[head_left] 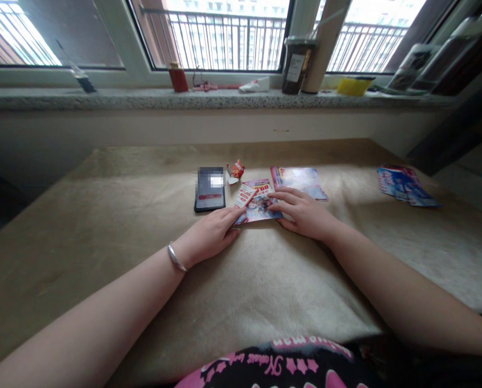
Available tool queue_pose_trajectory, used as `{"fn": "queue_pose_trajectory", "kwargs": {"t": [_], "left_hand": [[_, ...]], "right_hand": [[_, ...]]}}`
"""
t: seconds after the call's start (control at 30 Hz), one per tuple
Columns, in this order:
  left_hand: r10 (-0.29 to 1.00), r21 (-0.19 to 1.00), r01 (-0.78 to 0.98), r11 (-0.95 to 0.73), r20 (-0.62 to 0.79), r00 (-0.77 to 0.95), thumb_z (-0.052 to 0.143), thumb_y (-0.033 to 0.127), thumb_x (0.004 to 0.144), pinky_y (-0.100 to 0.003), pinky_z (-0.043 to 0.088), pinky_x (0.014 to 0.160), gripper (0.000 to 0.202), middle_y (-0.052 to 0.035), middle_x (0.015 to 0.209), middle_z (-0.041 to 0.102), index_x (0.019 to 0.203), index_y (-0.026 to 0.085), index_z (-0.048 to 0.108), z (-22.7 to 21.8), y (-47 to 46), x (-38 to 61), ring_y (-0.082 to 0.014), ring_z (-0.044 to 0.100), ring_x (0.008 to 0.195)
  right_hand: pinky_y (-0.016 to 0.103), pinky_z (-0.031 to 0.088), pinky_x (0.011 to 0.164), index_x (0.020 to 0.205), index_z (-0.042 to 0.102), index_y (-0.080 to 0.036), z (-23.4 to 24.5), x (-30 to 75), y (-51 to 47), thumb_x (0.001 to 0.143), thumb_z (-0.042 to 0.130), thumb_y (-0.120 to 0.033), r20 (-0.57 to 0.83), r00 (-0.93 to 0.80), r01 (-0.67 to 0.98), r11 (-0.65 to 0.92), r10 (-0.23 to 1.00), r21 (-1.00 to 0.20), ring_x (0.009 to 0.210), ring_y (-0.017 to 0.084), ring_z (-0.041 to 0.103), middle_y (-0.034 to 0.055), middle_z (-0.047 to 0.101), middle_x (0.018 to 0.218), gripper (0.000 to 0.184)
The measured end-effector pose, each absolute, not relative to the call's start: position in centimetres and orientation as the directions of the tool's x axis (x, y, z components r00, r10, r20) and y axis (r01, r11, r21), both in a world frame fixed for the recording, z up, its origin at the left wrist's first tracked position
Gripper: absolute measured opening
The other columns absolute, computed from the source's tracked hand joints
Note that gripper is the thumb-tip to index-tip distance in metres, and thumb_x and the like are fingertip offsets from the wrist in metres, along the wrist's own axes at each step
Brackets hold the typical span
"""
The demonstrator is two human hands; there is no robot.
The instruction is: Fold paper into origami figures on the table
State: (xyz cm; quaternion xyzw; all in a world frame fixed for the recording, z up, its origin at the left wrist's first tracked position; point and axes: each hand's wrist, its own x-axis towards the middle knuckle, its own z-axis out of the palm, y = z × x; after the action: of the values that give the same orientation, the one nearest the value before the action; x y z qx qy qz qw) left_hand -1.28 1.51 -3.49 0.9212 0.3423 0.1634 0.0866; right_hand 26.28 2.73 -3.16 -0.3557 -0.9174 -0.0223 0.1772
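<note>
A colourful printed flyer (pixel 261 205) with large red digits lies in front of me, one white strip with red digits slanting across its left part. My left hand (pixel 211 233) is at the flyer's near left corner, fingers together on the paper and thumb just below its edge. From the right, my right hand (pixel 305 212) rests with fingers spread on the flyer's right side, covering part of the print; its thumb is by the near right corner. A second flyer (pixel 301 180), pink and blue, lies just behind the right hand.
A dark phone (pixel 209 189) lies left of the flyer, with a crumpled red wrapper (pixel 235 171) beside it. Several blue and pink cards (pixel 405 186) lie at the far right of the brown-covered table (pixel 233 302). On the windowsill (pixel 136 101) stand a dark jar (pixel 296 66) and other small things.
</note>
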Motion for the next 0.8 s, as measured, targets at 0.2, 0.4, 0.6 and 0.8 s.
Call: {"fn": "queue_pose_trajectory", "kwargs": {"t": [0.2,0.4,0.6,0.8], "left_hand": [[0.621,0.243,0.574,-0.782,0.213,0.754,0.046,0.025,0.089,-0.038,0.04,0.104,0.041,-0.0122,0.132,0.049,0.129,0.014,0.046,-3.3,1.6,-1.6,-0.0221,0.047,0.121],[0.599,0.247,0.556,-0.794,0.163,0.784,0.044,0.027,0.091,-0.036,0.035,0.108,0.041,-0.0104,0.137,0.044,0.13,0.015,0.046,-3.3,1.5,-1.6,-0.0205,0.042,0.126],[0.559,0.226,0.525,-0.821,0.125,0.82,0.044,0.03,0.091,-0.037,0.029,0.112,0.045,-0.0077,0.141,0.041,0.135,0.018,0.041,-3.3,1.5,-1.5,-0.0194,0.034,0.133],[0.479,0.204,0.458,-0.865,0.066,0.875,0.045,0.033,0.091,-0.043,0.02,0.114,0.053,-0.0046,0.147,0.032,0.141,0.021,0.032,-3.0,1.1,-1.4,-0.0217,0.022,0.138]], "right_hand": [[0.047,0.039,0.102,0.092,0.066,-0.023,-3.2,25.8,3.0,0.085,0.049,-0.019,0.377,-0.72,0.609,0.791,0.583,-0.061,0.119,0.024,0.05,0.0005,0.064,0.117,0.019],[0.039,0.047,0.091,0.08,0.062,-0.02,-2.8,25.2,2.1,0.079,0.051,-0.014,0.348,-0.749,0.538,0.824,0.563,-0.176,0.104,0.021,0.059,0.0052,0.069,0.105,0.013],[0.037,0.049,0.085,0.075,0.056,-0.02,-2.6,25.6,2.1,0.073,0.05,-0.01,0.318,-0.7,0.561,0.768,0.64,-0.31,0.098,0.021,0.06,0.0077,0.068,0.097,0.012],[0.038,0.045,0.086,0.071,0.058,-0.02,-1.9,26.2,2.0,0.069,0.046,-0.008,0.292,-0.687,0.544,0.737,0.666,-0.401,0.101,0.023,0.058,0.0079,0.067,0.097,0.017]]}}
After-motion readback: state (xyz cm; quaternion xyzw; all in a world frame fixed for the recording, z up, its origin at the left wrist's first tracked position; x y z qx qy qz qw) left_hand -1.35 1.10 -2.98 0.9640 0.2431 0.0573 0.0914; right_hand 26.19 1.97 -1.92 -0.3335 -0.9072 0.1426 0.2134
